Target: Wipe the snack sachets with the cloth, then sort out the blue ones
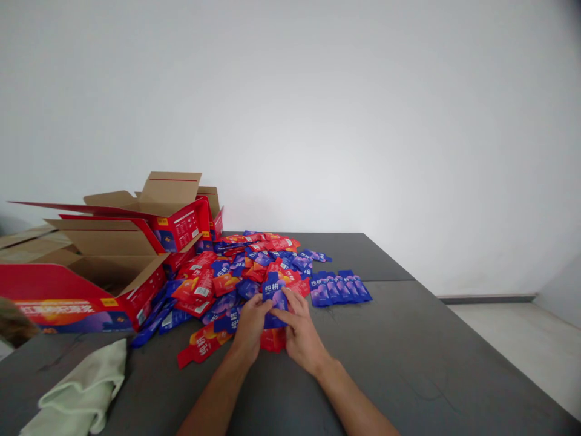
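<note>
Between my two hands is a blue pouch (274, 290) with white lettering, held upright above the table. My left hand (251, 324) pinches its left side, and my right hand (300, 330) grips its right side with the fingers across the front. Behind and to the left spreads a loose heap of red pouches (200, 281) and blue pouches (226, 303). A red pouch (204, 344) lies flat by my left wrist. To the right of the heap, several blue pouches (339, 288) lie overlapping in a neat row.
Open red cardboard boxes (86, 297) stand along the left side of the dark table (408, 351), flaps up. A pale green cloth (84, 390) lies at the front left. A white wall (345, 121) rises behind the table. Part of something brown and blurred shows at the left edge.
</note>
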Action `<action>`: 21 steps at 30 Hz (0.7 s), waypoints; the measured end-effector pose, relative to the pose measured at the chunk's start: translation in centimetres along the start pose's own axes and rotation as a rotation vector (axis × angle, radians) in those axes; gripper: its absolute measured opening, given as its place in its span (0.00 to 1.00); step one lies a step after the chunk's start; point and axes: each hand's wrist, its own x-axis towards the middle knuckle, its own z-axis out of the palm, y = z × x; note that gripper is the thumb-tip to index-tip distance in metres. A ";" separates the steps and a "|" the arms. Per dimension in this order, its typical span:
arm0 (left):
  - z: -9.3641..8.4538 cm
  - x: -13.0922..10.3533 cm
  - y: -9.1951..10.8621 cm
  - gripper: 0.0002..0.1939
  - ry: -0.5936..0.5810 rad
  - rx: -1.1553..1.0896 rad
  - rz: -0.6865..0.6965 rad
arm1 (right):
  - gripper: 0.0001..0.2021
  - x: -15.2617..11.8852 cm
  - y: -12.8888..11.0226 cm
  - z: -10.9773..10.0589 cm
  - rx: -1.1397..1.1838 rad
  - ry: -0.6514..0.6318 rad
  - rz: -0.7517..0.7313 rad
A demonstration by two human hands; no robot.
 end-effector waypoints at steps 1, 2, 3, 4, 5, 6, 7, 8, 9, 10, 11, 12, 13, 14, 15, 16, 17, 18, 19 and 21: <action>0.0 0.0 0.1 0.13 0.003 0.017 0.016 | 0.33 -0.2 0.0 0.2 0.028 0.020 0.033; -0.1 -0.1 0.2 0.13 0.009 0.033 0.029 | 0.33 -0.4 -0.1 0.4 0.070 0.049 0.067; 0.0 -0.1 0.2 0.14 0.020 0.049 0.036 | 0.33 -0.5 -0.2 0.6 0.124 0.086 0.109; 0.0 -0.2 0.4 0.15 0.031 0.063 0.038 | 0.31 -0.6 -0.3 0.7 0.191 0.128 0.165; 0.1 -0.3 0.5 0.15 0.040 0.079 0.037 | 0.28 -0.6 -0.4 0.7 0.264 0.171 0.235; 0.2 -0.5 0.6 0.16 0.041 0.091 0.032 | 0.24 -0.5 -0.4 0.6 0.337 0.211 0.312; 0.4 -0.6 0.7 0.16 0.033 0.097 0.021 | 0.19 -0.3 -0.3 0.5 0.402 0.235 0.384; 0.5 -0.7 0.8 0.17 0.013 0.094 0.010 | 0.14 -0.2 -0.3 0.4 0.452 0.236 0.439; 0.6 -0.8 0.9 0.18 -0.010 0.084 0.006 | 0.12 -0.1 -0.2 0.2 0.485 0.219 0.475; 0.7 -0.9 1.0 0.18 -0.025 0.072 0.013 | 0.11 0.0 -0.1 0.0 0.499 0.193 0.495; 0.7 -0.9 1.1 0.19 -0.017 0.065 0.031 | 0.10 0.1 0.0 -0.1 0.503 0.162 0.504; 0.7 -0.9 1.1 0.19 0.017 0.068 0.060 | 0.11 0.1 0.0 -0.3 0.504 0.130 0.512; 0.5 -0.8 1.2 0.18 0.062 0.082 0.092 | 0.11 0.1 -0.1 -0.4 0.509 0.100 0.521; 0.4 -0.7 1.3 0.18 0.107 0.104 0.120 | 0.11 0.0 -0.2 -0.4 0.519 0.078 0.532; 0.1 -0.6 1.3 0.18 0.142 0.129 0.140 | 0.10 0.0 -0.4 -0.4 0.534 0.059 0.541; -0.1 -0.5 1.3 0.17 0.159 0.152 0.151 | 0.10 0.0 -0.5 -0.4 0.551 0.042 0.547; -0.3 -0.4 1.3 0.17 0.156 0.166 0.156 | 0.09 -0.1 -0.6 -0.3 0.566 0.035 0.551; -0.5 -0.3 1.3 0.17 0.144 0.167 0.156 | 0.09 -0.1 -0.7 -0.3 0.578 0.032 0.554; -0.6 -0.3 1.3 0.17 0.133 0.158 0.155 | 0.09 0.0 -0.7 -0.3 0.589 0.032 0.558; -0.6 -0.4 1.2 0.16 0.125 0.126 0.145 | 0.08 0.0 -0.6 -0.3 0.606 0.033 0.571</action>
